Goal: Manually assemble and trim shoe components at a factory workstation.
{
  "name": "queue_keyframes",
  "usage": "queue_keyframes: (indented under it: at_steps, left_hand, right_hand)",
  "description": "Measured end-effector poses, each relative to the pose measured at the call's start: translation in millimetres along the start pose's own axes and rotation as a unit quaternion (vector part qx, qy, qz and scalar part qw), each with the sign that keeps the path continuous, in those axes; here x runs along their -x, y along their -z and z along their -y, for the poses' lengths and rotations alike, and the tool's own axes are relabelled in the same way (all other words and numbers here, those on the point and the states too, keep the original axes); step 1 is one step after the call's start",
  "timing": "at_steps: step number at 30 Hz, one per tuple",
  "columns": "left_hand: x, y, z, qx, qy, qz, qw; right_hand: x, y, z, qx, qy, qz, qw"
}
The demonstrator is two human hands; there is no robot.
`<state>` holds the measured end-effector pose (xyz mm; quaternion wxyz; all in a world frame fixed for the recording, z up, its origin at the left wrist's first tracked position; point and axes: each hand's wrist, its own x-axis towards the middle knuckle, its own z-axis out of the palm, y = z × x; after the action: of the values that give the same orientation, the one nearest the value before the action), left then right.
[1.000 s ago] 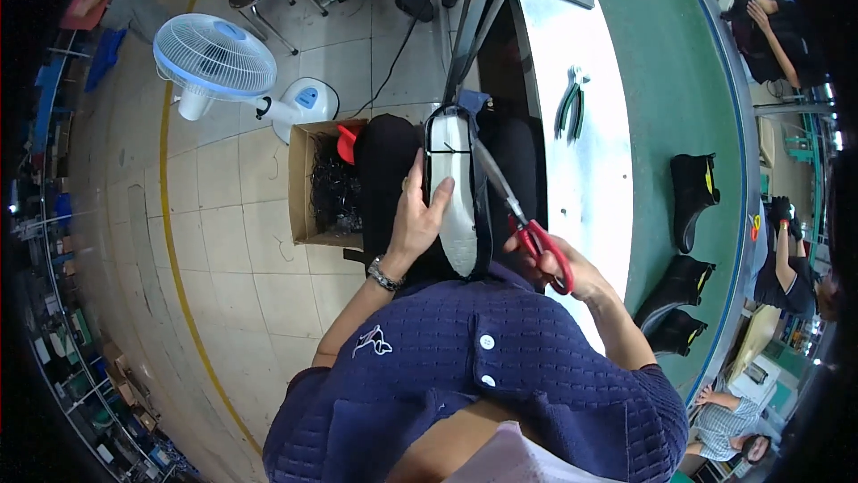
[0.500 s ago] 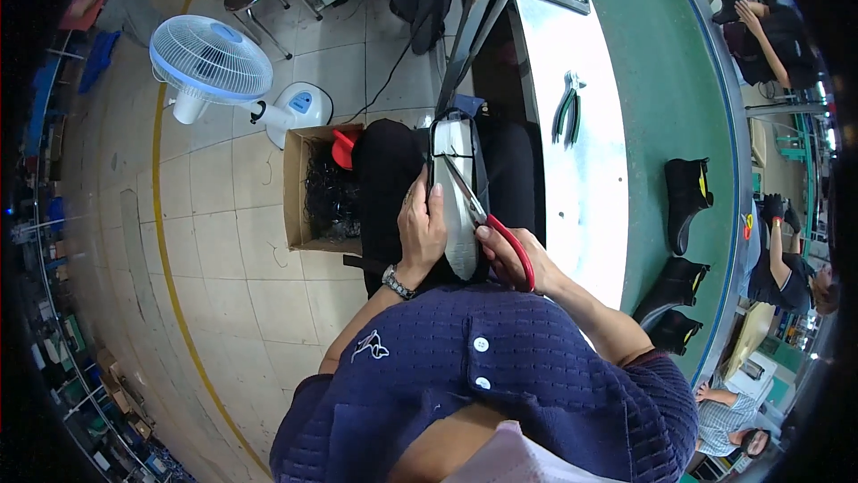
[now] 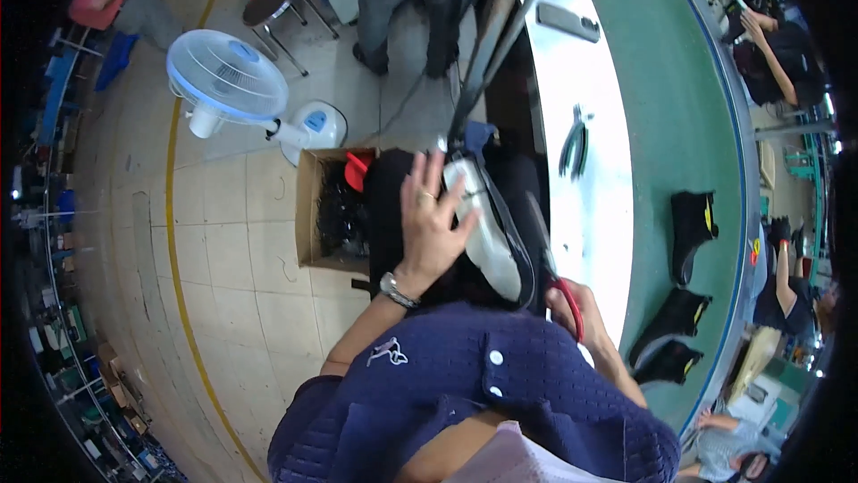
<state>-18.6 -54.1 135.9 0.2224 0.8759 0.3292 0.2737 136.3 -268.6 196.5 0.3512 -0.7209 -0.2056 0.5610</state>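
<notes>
Across my lap lies a dark shoe (image 3: 511,228) with its pale sole (image 3: 487,246) facing up, slanting from upper left to lower right. My left hand (image 3: 433,228) is beside the sole, fingers spread and holding nothing; whether a fingertip touches it I cannot tell. To the right of the shoe, apart from it, my right hand (image 3: 581,309) grips red-handled scissors (image 3: 568,290), blades pointing up toward the bench edge. The blades are slightly blurred.
A white bench top (image 3: 594,215) on my right holds dark-handled pliers (image 3: 574,145) and a phone (image 3: 568,21). Black boots (image 3: 693,228) stand on a green belt beyond. Left of my legs are a cardboard box (image 3: 308,215) of black scraps and a fan (image 3: 228,76). A person stands ahead.
The scissors have come off the sole and moved right with my right hand. My left hand has lifted and spread its fingers. The shoe has turned, its lower end swinging right.
</notes>
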Motion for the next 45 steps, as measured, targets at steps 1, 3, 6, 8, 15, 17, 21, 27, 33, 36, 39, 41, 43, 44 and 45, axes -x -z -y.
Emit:
queue_keyframes:
  at_steps: [1,3,6,8,15,17,21,27,33,36,39,41,43,44,45]
  left_hand:
    - [-1.0,-9.2,-2.6,-0.014,-0.022,-0.010,1.000]
    - [-3.1,-27.9,-0.1,-0.024,-0.057,-0.041,0.997]
    - [-3.1,-34.7,-2.9,-0.038,-0.098,-0.086,0.991]
    - [3.5,-39.1,-2.8,-0.049,-0.135,-0.110,0.984]
    - [-15.1,34.3,-37.9,0.087,-0.102,-0.244,0.960]
    - [-20.4,67.6,-26.4,0.039,-0.070,-0.294,0.952]
    - [-12.2,80.5,40.0,-0.078,0.039,-0.286,0.954]
    - [62.8,47.4,129.5,-0.274,0.202,-0.076,0.937]
    - [-22.8,1.7,49.1,-0.072,-0.002,-0.052,0.996]
    - [-71.2,-28.6,4.2,0.013,-0.106,0.038,0.994]
    - [-113.8,-63.5,-6.2,0.075,0.002,0.226,0.971]
    - [-126.3,-81.9,-4.4,0.109,-0.003,0.224,0.968]
    - [-131.6,-91.1,8.5,0.102,-0.002,0.203,0.974]
    - [-130.7,-94.5,3.7,0.102,-0.005,0.209,0.973]
    - [-129.9,-96.8,-0.1,0.087,-0.035,0.197,0.976]
  right_hand:
    - [-1.3,6.8,-13.8,0.016,-0.021,-0.058,0.998]
    - [-13.1,21.2,-59.1,0.081,-0.024,-0.189,0.978]
    - [-23.0,40.2,-94.3,0.192,-0.021,-0.331,0.924]
    - [-33.2,53.8,-134.1,0.221,-0.011,-0.389,0.894]
    - [-50.9,78.5,-189.8,0.292,0.028,-0.420,0.859]
    - [-55.1,73.2,-172.4,0.377,0.175,-0.425,0.804]
    - [-59.6,32.3,-118.0,-0.095,0.116,-0.180,0.972]
    - [-31.6,-12.9,-75.0,-0.190,0.036,-0.045,0.980]
    - [-91.0,49.2,-102.6,-0.240,0.154,-0.234,0.929]
    - [-129.1,72.9,-60.6,-0.137,0.210,-0.276,0.928]
    - [-170.0,78.2,-53.5,0.021,0.298,-0.357,0.885]
    - [-178.2,78.7,-49.5,0.066,0.245,-0.390,0.885]
    - [-187.8,82.9,-43.7,0.099,0.216,-0.394,0.888]
    - [-195.6,87.4,-49.1,0.175,0.209,-0.441,0.855]
    - [-205.2,91.6,-51.6,0.251,0.201,-0.482,0.815]
